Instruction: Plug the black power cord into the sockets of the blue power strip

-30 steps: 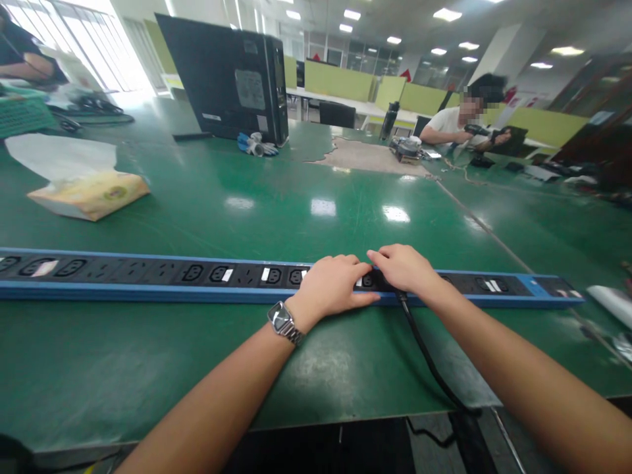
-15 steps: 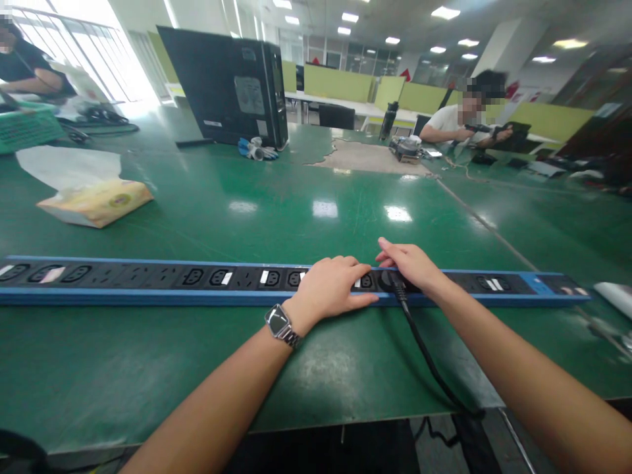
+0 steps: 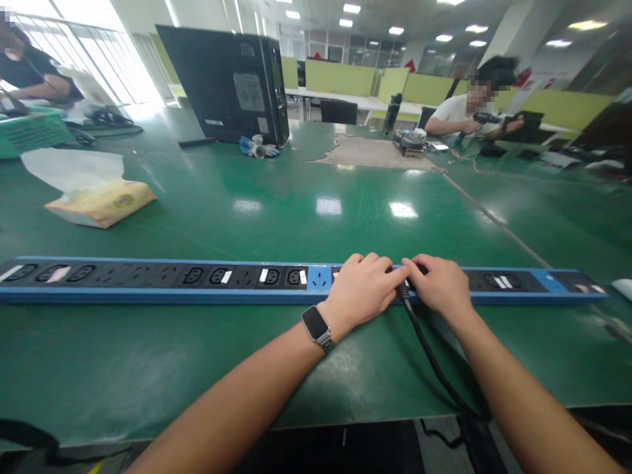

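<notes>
A long black and blue power strip (image 3: 266, 297) lies across the green table, with a row of sockets and one blue socket (image 3: 319, 278) left of my hands. My left hand (image 3: 364, 288), with a watch on its wrist, rests over the strip, its fingers closed at the head of a black plug (image 3: 403, 288). From the other side my right hand (image 3: 442, 284) closes round the same plug, thumb near the left fingertips. The plug sits at the strip, mostly hidden by my fingers. Its black cable (image 3: 428, 352) runs down towards the table's front edge.
A tissue pack (image 3: 106, 203) lies at the left, near a green basket (image 3: 37, 131). Behind stand a black computer case (image 3: 227, 89), gloves (image 3: 257, 147) and a dark bottle (image 3: 392, 113). One person sits at the back right, another at the far left.
My left hand has slid right along the strip to the plug, uncovering the blue socket. My right hand has shifted slightly right and now closes on the plug. The view has moved slightly.
</notes>
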The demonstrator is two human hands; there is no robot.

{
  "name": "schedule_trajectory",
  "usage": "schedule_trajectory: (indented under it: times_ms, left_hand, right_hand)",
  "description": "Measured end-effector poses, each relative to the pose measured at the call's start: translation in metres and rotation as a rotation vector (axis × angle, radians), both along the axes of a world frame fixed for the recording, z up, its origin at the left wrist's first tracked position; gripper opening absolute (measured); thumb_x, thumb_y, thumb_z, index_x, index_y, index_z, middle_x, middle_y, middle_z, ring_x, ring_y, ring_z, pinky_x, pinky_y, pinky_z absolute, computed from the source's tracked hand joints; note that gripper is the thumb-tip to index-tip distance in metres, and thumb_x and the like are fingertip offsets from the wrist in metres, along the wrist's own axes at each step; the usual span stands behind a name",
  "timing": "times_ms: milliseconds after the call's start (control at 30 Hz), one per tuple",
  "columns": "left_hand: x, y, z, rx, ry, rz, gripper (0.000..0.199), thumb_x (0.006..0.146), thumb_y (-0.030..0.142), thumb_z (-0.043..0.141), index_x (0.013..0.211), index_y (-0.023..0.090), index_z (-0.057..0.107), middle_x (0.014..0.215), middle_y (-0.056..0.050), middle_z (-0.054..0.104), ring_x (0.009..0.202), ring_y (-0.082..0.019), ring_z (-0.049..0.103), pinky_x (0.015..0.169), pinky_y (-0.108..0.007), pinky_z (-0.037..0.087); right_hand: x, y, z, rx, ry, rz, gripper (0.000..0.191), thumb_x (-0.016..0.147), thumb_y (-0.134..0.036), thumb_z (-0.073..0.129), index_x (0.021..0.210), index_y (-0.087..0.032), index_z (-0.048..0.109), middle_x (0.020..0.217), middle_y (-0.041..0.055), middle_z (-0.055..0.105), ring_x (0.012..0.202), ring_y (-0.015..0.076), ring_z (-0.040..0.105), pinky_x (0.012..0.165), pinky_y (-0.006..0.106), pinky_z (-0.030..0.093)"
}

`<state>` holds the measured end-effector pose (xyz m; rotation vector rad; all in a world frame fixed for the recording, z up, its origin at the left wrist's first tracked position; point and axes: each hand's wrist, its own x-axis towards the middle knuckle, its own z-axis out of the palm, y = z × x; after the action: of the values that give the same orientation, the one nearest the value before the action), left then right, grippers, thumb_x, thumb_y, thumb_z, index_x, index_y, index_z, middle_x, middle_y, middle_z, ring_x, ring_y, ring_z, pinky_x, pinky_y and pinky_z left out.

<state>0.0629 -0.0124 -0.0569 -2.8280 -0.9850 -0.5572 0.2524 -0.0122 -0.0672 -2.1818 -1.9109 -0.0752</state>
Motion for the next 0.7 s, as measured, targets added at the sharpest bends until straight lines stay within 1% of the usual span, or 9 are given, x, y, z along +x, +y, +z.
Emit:
schedule_trajectory:
  times_ms: [67,167,267,367,467,500,567,633,700]
  left_hand:
    - [0.003,-0.002,0.005,0.037,-0.055,0.005,0.034,0.095,0.031,0.041,0.127,0.024,0.052,0.112,-0.005,0.064,0.100,-0.022,0.056,0.080,-0.036,0.041]
    - [0.005,-0.003,0.023,0.126,-0.212,0.043,0.036,0.097,0.031,0.036,0.130,0.025,0.050,0.120,-0.005,0.063,0.104,-0.020,0.057,0.081,-0.035,0.041]
    - [-0.005,0.005,0.040,0.206,-0.344,0.111,0.035,0.097,0.032,0.040,0.128,0.025,0.052,0.121,-0.004,0.064,0.105,-0.020,0.058,0.084,-0.034,0.042]
    - [-0.039,0.020,0.043,0.238,-0.546,0.264,0.035,0.096,0.042,0.045,0.121,0.021,0.057,0.111,-0.006,0.069,0.101,-0.019,0.062,0.085,-0.032,0.046]
    - [-0.085,0.031,0.033,0.173,-0.827,0.529,0.035,0.096,0.044,0.045,0.114,0.019,0.060,0.095,-0.006,0.070,0.078,-0.014,0.065,0.071,-0.027,0.049]
    - [-0.098,0.032,0.028,0.108,-0.824,0.537,0.034,0.094,0.045,0.046,0.111,0.019,0.062,0.089,-0.004,0.070,0.073,-0.013,0.064,0.066,-0.026,0.049]
    - [-0.117,0.026,0.019,-0.060,-0.717,0.443,0.032,0.092,0.044,0.052,0.111,0.020,0.062,0.089,-0.003,0.070,0.073,-0.014,0.065,0.066,-0.025,0.050]
    - [-0.125,0.016,0.011,-0.221,-0.626,0.314,0.033,0.091,0.042,0.053,0.116,0.021,0.058,0.096,-0.004,0.071,0.080,-0.016,0.067,0.071,-0.026,0.051]
    - [-0.124,0.007,0.005,-0.323,-0.564,0.252,0.035,0.091,0.041,0.052,0.119,0.020,0.054,0.101,-0.005,0.070,0.087,-0.018,0.067,0.076,-0.029,0.052]
  right_hand:
    - [-0.001,0.000,0.003,-0.016,-0.012,-0.005,0.045,0.090,-0.053,0.038,0.088,-0.025,0.073,0.089,0.0081,0.073,0.084,0.0244,0.065,0.060,0.029,0.034]
    - [-0.002,-0.002,0.006,-0.036,-0.035,-0.018,0.044,0.090,-0.049,0.037,0.090,-0.023,0.072,0.089,0.0098,0.073,0.085,0.0252,0.065,0.059,0.029,0.032]
    - [-0.002,-0.003,0.006,-0.050,-0.016,-0.029,0.045,0.089,-0.052,0.036,0.088,-0.024,0.072,0.089,0.0089,0.072,0.085,0.0254,0.065,0.059,0.029,0.032]
    - [-0.002,-0.001,0.005,-0.053,-0.004,-0.014,0.048,0.089,-0.055,0.035,0.087,-0.026,0.072,0.088,0.0074,0.072,0.084,0.0244,0.064,0.060,0.029,0.032]
    - [-0.003,0.000,0.002,-0.027,-0.020,-0.018,0.048,0.089,-0.055,0.034,0.087,-0.026,0.072,0.087,0.0074,0.072,0.082,0.0233,0.063,0.060,0.029,0.031]
    - [-0.003,0.000,0.002,-0.016,-0.024,-0.025,0.047,0.088,-0.054,0.035,0.087,-0.026,0.073,0.086,0.0072,0.072,0.081,0.0229,0.062,0.060,0.029,0.030]
    - [-0.004,0.000,0.001,0.000,-0.030,-0.039,0.046,0.088,-0.054,0.036,0.086,-0.026,0.073,0.085,0.0068,0.071,0.079,0.0222,0.062,0.060,0.029,0.029]
    - [-0.004,0.000,0.000,0.004,-0.036,-0.044,0.046,0.088,-0.054,0.036,0.085,-0.026,0.073,0.083,0.0064,0.071,0.078,0.0219,0.061,0.060,0.029,0.029]
    - [-0.004,0.000,0.000,0.002,-0.040,-0.040,0.046,0.088,-0.053,0.036,0.085,-0.026,0.073,0.083,0.0063,0.070,0.078,0.0218,0.061,0.060,0.029,0.030]
